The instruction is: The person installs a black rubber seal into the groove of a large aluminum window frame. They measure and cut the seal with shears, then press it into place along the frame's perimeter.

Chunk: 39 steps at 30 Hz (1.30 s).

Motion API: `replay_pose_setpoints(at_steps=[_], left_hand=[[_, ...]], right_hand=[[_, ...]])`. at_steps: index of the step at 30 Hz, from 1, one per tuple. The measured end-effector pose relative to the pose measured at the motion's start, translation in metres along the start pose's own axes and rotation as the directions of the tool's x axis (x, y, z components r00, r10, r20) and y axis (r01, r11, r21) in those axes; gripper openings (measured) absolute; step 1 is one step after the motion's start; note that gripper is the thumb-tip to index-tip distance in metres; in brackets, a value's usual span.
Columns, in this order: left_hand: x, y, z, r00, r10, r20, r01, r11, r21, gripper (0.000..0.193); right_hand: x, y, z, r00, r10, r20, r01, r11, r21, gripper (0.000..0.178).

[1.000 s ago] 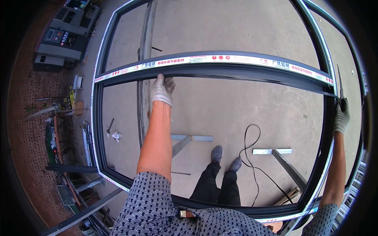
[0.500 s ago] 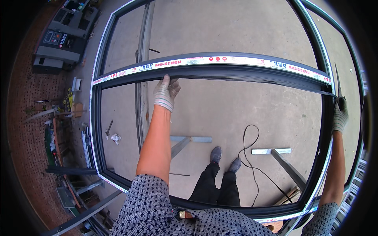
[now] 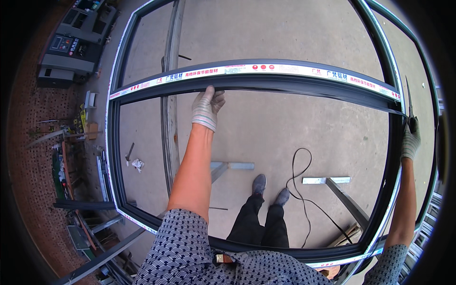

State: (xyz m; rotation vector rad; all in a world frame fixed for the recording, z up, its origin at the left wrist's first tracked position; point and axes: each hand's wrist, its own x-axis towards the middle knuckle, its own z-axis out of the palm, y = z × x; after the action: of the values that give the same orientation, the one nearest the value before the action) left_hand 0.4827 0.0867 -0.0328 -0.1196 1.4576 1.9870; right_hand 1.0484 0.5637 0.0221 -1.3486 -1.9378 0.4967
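My left hand (image 3: pixel 208 108), in a pale knit glove, has its thumb against the lower edge of the black crossbar (image 3: pixel 285 84) of a large window frame (image 3: pixel 114 152). Its fingers are curled; whether they pinch anything is hidden. Along the crossbar's lower edge runs a thin black strip (image 3: pixel 375 106), whose right end reaches toward my other hand. Over at the right side of the frame, my gloved right hand (image 3: pixel 411 138) is closed around the dark handles of scissors (image 3: pixel 408 97). Their long blades point away from me.
Metal supports (image 3: pixel 240 166) stand under the frame. A black cord (image 3: pixel 294 178) loops on the floor close to my shoes (image 3: pixel 282 196). Grey machinery (image 3: pixel 69 54) occupies the far left, and metal profiles (image 3: pixel 102 178) lie nearer. Another frame (image 3: pixel 430 85) is beyond my right hand.
My left hand has slid a little to the right along the crossbar. The right hand stays in place with the scissors. The view has shifted slightly.
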Motion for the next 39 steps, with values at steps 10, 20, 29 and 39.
replay_pose_setpoints(at_steps=[10,20,29,39], left_hand=[[-0.006,-0.009,0.013,1.0,-0.004,0.03,0.005,1.0,-0.012,0.029],[-0.01,-0.017,0.03,0.997,-0.017,0.071,0.019,1.0,-0.02,0.031],[-0.015,-0.017,0.04,0.997,-0.036,0.067,0.037,0.999,-0.021,0.027],[-0.019,-0.024,0.05,0.994,-0.041,0.097,0.042,0.999,-0.003,0.027]], right_hand=[[-0.003,-0.01,0.0,1.0,0.008,0.017,-0.007,0.999,-0.036,0.039],[0.003,0.004,-0.004,1.0,0.008,-0.002,-0.008,1.0,0.02,0.041],[0.0,-0.006,-0.003,1.0,0.01,-0.005,-0.01,1.0,-0.009,0.04],[-0.002,-0.011,-0.004,1.0,0.014,-0.009,-0.015,0.999,-0.05,0.04]])
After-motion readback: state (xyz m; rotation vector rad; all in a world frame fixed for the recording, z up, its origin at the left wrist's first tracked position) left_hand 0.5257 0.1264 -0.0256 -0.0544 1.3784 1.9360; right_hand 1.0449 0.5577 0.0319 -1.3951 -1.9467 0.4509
